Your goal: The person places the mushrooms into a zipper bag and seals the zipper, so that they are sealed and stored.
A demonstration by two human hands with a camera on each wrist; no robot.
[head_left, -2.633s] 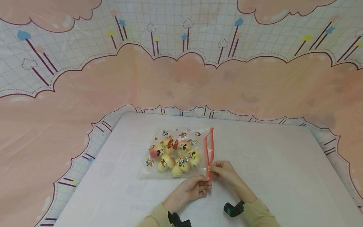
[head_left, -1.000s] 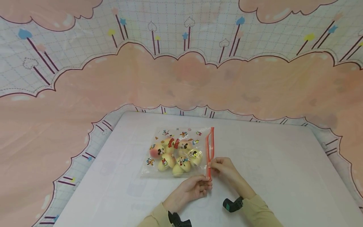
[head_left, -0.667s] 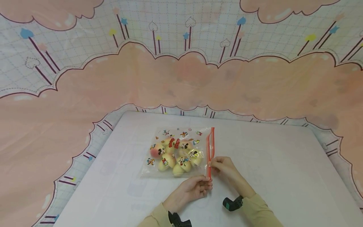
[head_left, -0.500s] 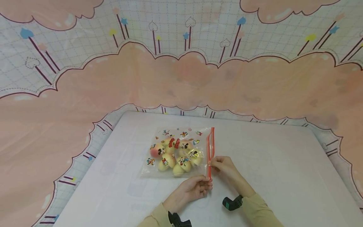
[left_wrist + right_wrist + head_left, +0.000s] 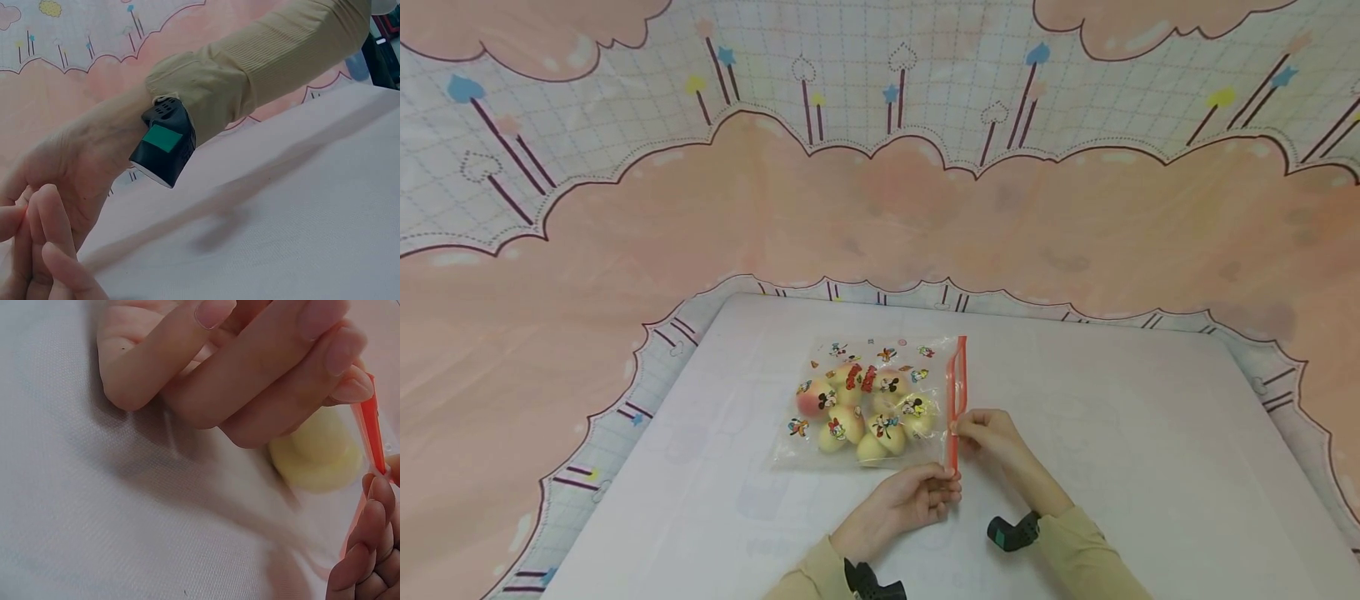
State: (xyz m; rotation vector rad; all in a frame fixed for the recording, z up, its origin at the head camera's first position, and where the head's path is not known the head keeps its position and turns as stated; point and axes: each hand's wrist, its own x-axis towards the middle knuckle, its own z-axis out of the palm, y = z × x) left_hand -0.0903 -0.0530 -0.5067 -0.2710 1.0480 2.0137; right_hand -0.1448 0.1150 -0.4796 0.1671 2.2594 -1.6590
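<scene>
A clear zip bag (image 5: 938,375) printed with cartoon figures lies flat on the table, its orange zip strip (image 5: 962,375) on the right side. Several yellow-pink peaches (image 5: 844,427) show through the plastic. My left hand (image 5: 901,504) pinches the near corner of the strip between thumb and finger, the other fingers loosely bent. Just beyond it, my right hand (image 5: 1000,443) pinches the same strip. Past that grip the strip's two edges stand slightly apart. The right wrist view shows my right hand's fingers (image 5: 269,381) up close, beside the orange strip (image 5: 373,434).
The white table (image 5: 1120,417) reaches out on both sides of the bag. Behind it hangs a pink cloth backdrop (image 5: 880,217) with cloud patterns. A black camera (image 5: 1013,532) sits on the right wrist, and another black camera (image 5: 874,582) on the left.
My right hand has slid a little way along the strip, away from me. The gap between the strip's two edges has narrowed. My left hand and the bag have barely moved.
</scene>
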